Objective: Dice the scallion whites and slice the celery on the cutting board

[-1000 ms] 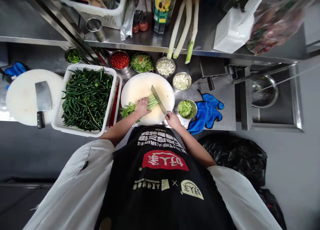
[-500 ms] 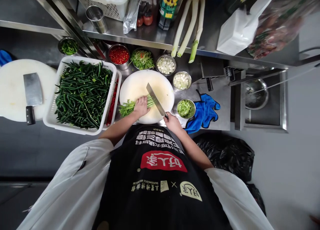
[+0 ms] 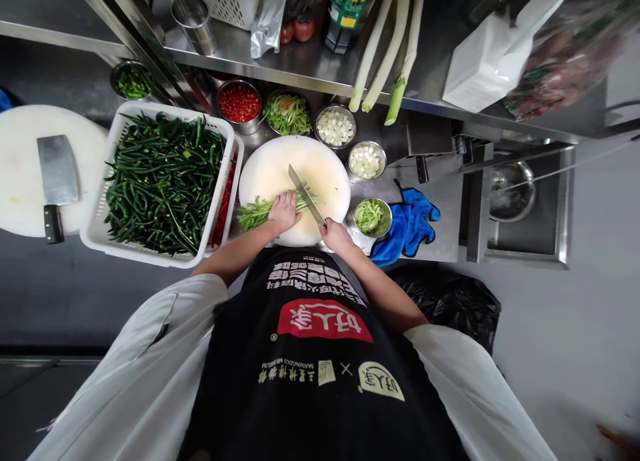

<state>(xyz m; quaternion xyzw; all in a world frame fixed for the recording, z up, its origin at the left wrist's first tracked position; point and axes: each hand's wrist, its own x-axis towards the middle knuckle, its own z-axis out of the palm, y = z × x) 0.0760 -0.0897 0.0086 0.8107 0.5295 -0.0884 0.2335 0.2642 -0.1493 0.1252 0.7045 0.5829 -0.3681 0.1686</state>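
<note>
On the round white cutting board [image 3: 280, 157] lies a bunch of leafy green stalks [image 3: 254, 213], its leafy ends pointing left. My left hand [image 3: 284, 211] is closed over the bunch and presses it to the board. My right hand [image 3: 336, 237] grips the handle of a cleaver [image 3: 304, 191]. Its blade slants up and left across the stalks, just right of my left fingers. Some green stalk ends show on the blade's right side. The blade's lower edge and my left fingertips are partly hidden.
A basket of green chilies [image 3: 163, 181] stands left, with another cleaver [image 3: 59, 171] on a second board [image 3: 15, 147] beyond. Bowls of red chilies [image 3: 240, 103], diced white pieces [image 3: 336, 127] and cut greens [image 3: 370, 217] surround the board. Blue gloves [image 3: 407, 224] lie right; a shelf [image 3: 310, 77] overhangs behind.
The cleaver has shifted slightly left along the stalks, nearer my left hand, and more green stalk shows right of its blade. My left hand stays on the bunch. The view has shifted slightly.
</note>
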